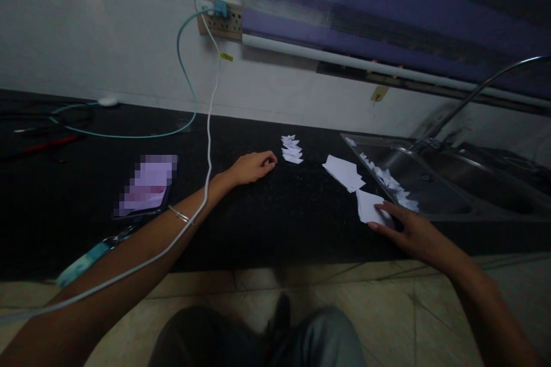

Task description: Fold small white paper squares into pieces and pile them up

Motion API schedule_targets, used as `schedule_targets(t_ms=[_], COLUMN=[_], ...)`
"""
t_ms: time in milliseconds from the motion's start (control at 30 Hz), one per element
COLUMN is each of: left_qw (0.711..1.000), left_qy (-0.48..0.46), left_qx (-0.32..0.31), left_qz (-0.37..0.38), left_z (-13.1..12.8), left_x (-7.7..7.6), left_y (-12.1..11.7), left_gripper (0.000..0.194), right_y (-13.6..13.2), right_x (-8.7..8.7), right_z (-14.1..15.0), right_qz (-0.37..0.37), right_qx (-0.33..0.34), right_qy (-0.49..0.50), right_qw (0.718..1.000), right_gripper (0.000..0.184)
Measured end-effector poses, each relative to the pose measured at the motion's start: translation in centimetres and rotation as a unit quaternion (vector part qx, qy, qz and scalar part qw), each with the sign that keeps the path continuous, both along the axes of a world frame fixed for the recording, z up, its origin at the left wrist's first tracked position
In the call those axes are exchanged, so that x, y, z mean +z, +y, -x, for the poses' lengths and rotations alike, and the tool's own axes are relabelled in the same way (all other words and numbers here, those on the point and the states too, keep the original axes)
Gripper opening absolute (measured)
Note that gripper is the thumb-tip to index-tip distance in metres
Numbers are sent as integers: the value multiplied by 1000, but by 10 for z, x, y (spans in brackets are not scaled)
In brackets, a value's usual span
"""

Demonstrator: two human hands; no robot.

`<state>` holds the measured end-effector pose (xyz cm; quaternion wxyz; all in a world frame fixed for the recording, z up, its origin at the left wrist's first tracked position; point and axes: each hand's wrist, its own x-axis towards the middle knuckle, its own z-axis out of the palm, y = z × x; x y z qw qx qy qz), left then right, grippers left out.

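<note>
My left hand (253,166) rests on the black counter (267,218) with its fingers curled in, just left of a small pile of folded white paper pieces (291,149); nothing shows in it. My right hand (408,229) lies near the counter's front edge with fingers stretched out flat, its fingertips touching a white paper sheet (370,206). A loose stack of white paper squares (344,172) lies between the two hands, slightly further back.
A steel sink (430,183) with a curved tap (482,89) is set in at the right, with paper scraps (391,183) along its rim. A phone (148,186) lies at left. White and teal cables (209,97) hang from a wall socket (217,17). A lanyard (84,261) hangs over the edge.
</note>
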<state>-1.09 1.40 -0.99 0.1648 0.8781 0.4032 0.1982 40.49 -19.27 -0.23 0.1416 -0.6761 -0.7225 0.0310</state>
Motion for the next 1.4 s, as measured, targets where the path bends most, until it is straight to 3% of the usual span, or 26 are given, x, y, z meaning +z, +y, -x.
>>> schedule_targets(t_ms=[200, 333, 500, 633, 733, 833, 900, 1000, 1100, 1233, 1300, 1400], left_qw=[1000, 1000, 1000, 1000, 1000, 999, 994, 961, 918, 912, 903, 891], left_qy=[-2, 0, -4, -9, -13, -36, -80, -196, -266, -279, -306, -355], left_qx=[-1, 3, 2, -7, -12, -24, -54, -136, -191, -187, -158, -119], left_qz=[9, 6, 13, 13, 14, 18, 44, 143, 225, 236, 258, 256], left_z=[0, -1, 0, 0, 0, -1, -3, -9, -16, -19, -18, -18], left_x=[1, 2, 0, -2, -1, 3, 6, 12, 15, 14, 13, 10], left_y=[-1, -2, 0, 1, 0, -4, -8, -15, -21, -24, -22, -17], left_gripper=[35, 35, 35, 36, 35, 38, 45, 53, 57, 51, 54, 43], right_y=[-7, -13, -13, 0, 18, 40, 56, 84, 116, 153, 164, 175], right_x=[-9, -12, 2, 30, 55, 71, 73, 64, 48, 33, 30, 29], right_z=[-10, 0, 9, 8, 19, 50, 80, 128, 174, 215, 223, 220], right_qz=[-75, -156, -301, -433, -464, -423, -391, -295, -226, -189, -201, -239], right_qx=[133, 169, 111, -9, -29, 16, 73, 135, 184, 241, 216, 118], right_qy=[-21, -9, -76, -130, -114, -31, 35, 90, 122, 147, 192, 279], right_qw=[988, 973, 944, 892, 878, 905, 917, 942, 949, 940, 936, 922], right_gripper=[35, 26, 17, 15, 24, 26, 28, 30, 28, 23, 30, 49])
